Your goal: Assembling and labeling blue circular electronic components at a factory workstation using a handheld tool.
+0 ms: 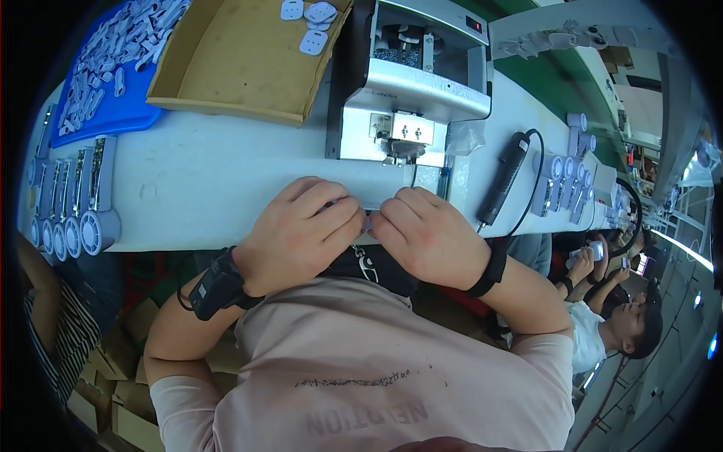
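Note:
My left hand [312, 230] and my right hand [429, 237] meet at the table's front edge, fingers curled inward and knuckles up. Between the fingertips a sliver of a small pale lilac piece [367, 224] shows; my hands hide the rest, so its kind cannot be told. Just beyond my fingers stands a silver and black screw feeder [422, 94] with loose screws behind its window. To the right of it lies a black electric screwdriver [504, 179] with a cable, its tip pointing toward me.
A cardboard tray [226, 105] with several white square plates [313, 43] is at the back left. Beside it, a blue tray [139, 120] holds many small white loops. White round-ended parts with circuit boards [98, 196] line the left; similar parts [553, 177] stand right. Other people sit nearby.

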Demonstrator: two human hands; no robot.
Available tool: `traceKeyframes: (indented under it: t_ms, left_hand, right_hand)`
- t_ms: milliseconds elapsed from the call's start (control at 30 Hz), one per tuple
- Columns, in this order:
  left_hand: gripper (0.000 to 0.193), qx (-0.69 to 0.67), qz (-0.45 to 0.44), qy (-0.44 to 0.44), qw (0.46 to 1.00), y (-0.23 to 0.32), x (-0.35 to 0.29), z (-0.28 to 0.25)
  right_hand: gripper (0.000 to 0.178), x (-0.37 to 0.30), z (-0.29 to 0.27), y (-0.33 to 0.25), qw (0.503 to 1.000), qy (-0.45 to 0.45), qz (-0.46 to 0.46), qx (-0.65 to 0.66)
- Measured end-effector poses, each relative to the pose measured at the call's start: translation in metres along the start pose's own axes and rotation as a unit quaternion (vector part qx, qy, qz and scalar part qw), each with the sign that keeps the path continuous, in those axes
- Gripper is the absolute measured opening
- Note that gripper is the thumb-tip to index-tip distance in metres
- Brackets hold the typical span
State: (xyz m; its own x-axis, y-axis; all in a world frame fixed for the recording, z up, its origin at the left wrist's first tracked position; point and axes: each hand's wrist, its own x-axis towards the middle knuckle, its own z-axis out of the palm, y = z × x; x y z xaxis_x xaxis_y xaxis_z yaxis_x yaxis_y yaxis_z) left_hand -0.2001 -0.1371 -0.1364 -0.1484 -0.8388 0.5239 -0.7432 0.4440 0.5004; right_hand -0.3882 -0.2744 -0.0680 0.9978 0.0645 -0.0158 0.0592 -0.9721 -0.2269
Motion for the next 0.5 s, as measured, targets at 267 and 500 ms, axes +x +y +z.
traceKeyframes:
  t_ms: [267, 500]
  left_hand:
    - [0.025, -0.023, -0.025, 0.001, 0.999, 0.000, 0.000, 0.002]
    - [0.025, -0.020, -0.019, -0.004, 1.000, -0.002, 0.003, 0.002]
  right_hand:
    - [0.018, 0.005, -0.011, 0.006, 0.993, -0.092, 0.068, -0.009]
    - [0.027, 0.005, 0.001, 0.018, 0.986, -0.127, 0.096, 0.054]
